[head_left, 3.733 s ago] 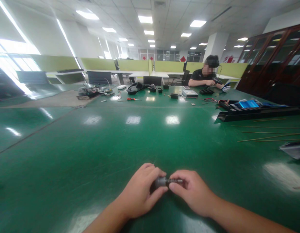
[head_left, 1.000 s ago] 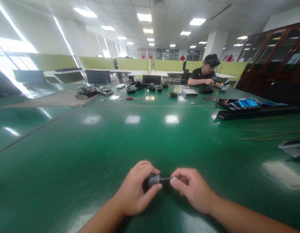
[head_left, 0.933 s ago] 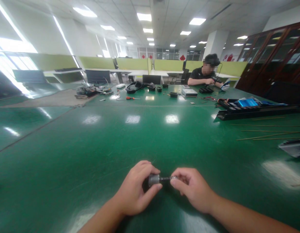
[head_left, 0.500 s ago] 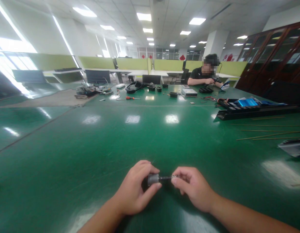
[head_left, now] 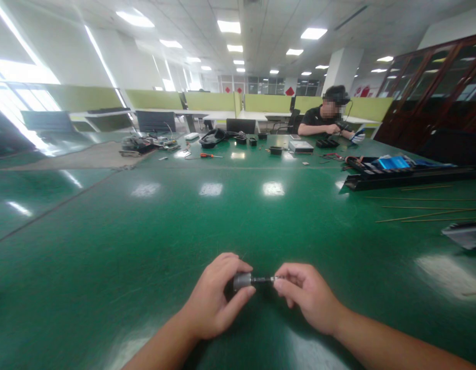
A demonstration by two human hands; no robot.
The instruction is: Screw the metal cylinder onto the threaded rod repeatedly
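Between the thumb and fingers of my left hand (head_left: 222, 295) is a short grey metal cylinder (head_left: 243, 280), lying sideways just above the green table. A thin dark shaft (head_left: 263, 279) runs from its right end toward my right hand (head_left: 307, 293). The cylinder looks like a small motor body, but I cannot tell for sure. My right thumb and fingertips are pinched on the silvery end of the shaft, which they partly hide. Both hands are close together, low in the middle of the view.
Across the green table (head_left: 176, 221) lie an orange-handled screwdriver (head_left: 210, 155), small black boxes and a heap of parts (head_left: 137, 144). To the right are a long black channel (head_left: 407, 177) and several thin rods (head_left: 430, 207). A person (head_left: 324, 121) sits at the far side, holding something.
My right hand has shifted very slightly to the right along the shaft, showing a bit more of its silvery part. My left hand keeps hold of the cylinder.
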